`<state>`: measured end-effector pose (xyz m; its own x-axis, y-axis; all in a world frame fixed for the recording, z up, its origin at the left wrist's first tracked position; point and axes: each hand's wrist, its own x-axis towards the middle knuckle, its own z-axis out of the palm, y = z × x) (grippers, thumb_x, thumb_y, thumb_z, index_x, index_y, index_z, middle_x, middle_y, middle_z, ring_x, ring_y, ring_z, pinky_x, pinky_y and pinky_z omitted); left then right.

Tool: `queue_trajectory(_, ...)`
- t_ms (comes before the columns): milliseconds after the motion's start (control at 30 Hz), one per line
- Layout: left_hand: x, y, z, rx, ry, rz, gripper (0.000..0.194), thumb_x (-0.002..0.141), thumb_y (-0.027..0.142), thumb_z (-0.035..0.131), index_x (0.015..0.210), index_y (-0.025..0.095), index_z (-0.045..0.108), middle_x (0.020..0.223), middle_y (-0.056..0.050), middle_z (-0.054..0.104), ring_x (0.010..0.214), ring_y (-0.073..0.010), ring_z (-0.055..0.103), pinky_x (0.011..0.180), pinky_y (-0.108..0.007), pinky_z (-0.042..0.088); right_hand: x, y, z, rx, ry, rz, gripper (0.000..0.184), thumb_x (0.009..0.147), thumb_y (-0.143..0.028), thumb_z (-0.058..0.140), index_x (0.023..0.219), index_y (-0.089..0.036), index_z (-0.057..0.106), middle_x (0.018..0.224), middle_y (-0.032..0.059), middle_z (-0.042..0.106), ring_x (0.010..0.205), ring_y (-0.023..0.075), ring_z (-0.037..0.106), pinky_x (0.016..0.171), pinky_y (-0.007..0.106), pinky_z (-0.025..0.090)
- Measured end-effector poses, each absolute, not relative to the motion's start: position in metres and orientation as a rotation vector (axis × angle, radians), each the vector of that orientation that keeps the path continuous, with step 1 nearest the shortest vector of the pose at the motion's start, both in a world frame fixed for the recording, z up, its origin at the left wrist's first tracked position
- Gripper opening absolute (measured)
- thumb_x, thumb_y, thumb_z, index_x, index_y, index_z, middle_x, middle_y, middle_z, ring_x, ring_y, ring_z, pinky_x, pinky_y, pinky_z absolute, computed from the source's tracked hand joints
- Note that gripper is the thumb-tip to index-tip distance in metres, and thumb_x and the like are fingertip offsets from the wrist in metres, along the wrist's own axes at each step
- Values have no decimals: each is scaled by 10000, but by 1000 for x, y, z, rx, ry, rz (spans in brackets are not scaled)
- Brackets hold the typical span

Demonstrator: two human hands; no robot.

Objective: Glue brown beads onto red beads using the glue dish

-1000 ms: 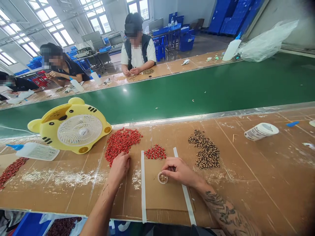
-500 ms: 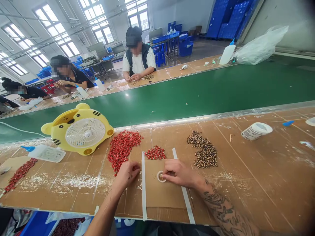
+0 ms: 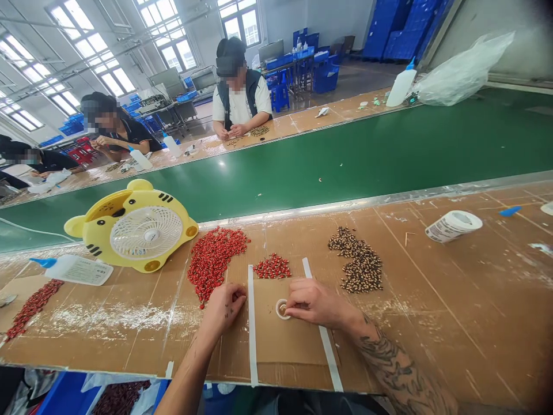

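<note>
The right grip (image 3: 315, 304) is pressing its fingertips (image 3: 291, 306) against a small white-rimmed round cup (image 3: 282, 309), though whether it is clenching the cup cannot be told, on a cardboard sheet (image 3: 285, 340) between white tape strips (image 3: 251, 323). The left grip (image 3: 222, 308) is curling just beside the tape, and whether it is holding anything is unclear. Red beads (image 3: 272, 267) are lying just ahead of the grips, speckled brown beads (image 3: 360, 259) are lying beyond the right grip, and a yellow tiger-shaped fan (image 3: 146, 232) is standing past the left grip.
</note>
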<state>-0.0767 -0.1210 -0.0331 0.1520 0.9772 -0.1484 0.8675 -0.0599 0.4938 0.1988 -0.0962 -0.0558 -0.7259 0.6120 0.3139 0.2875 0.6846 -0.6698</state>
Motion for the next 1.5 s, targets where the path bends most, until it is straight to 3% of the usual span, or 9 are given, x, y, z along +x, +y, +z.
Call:
queue_trajectory(200, -77, -126, -33, 1961, 1727, 343, 143, 743, 94, 578, 723, 192, 680, 721, -12, 654, 664, -164, 601, 633, -241, 427, 198, -96, -58, -751, -2378, 719, 356, 981, -367, 515, 741, -172, 690, 692, 40, 589, 680, 168, 536, 615, 278, 383)
queue_trajectory(400, -81, -135, -38, 2025, 1655, 434, 178, 818, 127, 537, 753, 210, 680, 740, -20, 684, 688, -173, 619, 662, -251, 448, 196, -98, -55, -784, -2427, 629, 325, 985, -319, 500, 742, -170, 656, 720, 40, 590, 692, 166, 520, 621, 281, 364)
queue_trajectory(567, -76, -146, -49, 1835, 1653, 828, 126, 855, 217, 584, 793, 208, 693, 808, -26, 709, 764, -177, 647, 716, -265, 493, 192, -100, -55, -772, -2439, 630, 279, 964, -280, 524, 728, -171, 624, 713, 31, 579, 685, 163, 507, 620, 283, 348)
queue_trajectory(733, -52, -156, -61, 1352, 1532, 1130, 103, 789, 268, 691, 820, 177, 728, 838, -48, 723, 710, -173, 666, 664, -269, 547, 192, -100, -58, -764, -2424, 698, 263, 973, -272, 516, 750, -172, 615, 728, 32, 590, 702, 163, 518, 646, 276, 362)
queue_trajectory(900, -35, -159, -63, 1192, 1363, 1210, 111, 752, 259, 751, 824, 178, 776, 873, -71, 738, 825, -198, 675, 733, -278, 550, 191, -100, -57, -805, -2419, 620, 284, 991, -276, 482, 751, -170, 592, 731, 35, 578, 687, 162, 502, 627, 274, 333)
queue_trajectory(1067, -28, -158, -59, 1091, 1350, 1170, 106, 753, 264, 759, 815, 182, 787, 777, -48, 733, 714, -162, 651, 681, -245, 523, 189, -101, -54, -797, -2427, 610, 274, 974, -253, 498, 722, -171, 568, 707, 24, 561, 663, 154, 485, 607, 267, 308)
queue_trajectory(1500, -13, -167, -74, 918, 1370, 1172, 122, 726, 265, 782, 807, 175, 785, 760, -41, 747, 686, -155, 667, 668, -232, 521, 199, -101, -50, -825, -2384, 828, 233, 947, -249, 534, 740, -166, 602, 685, 8, 550, 627, 136, 478, 587, 260, 320)
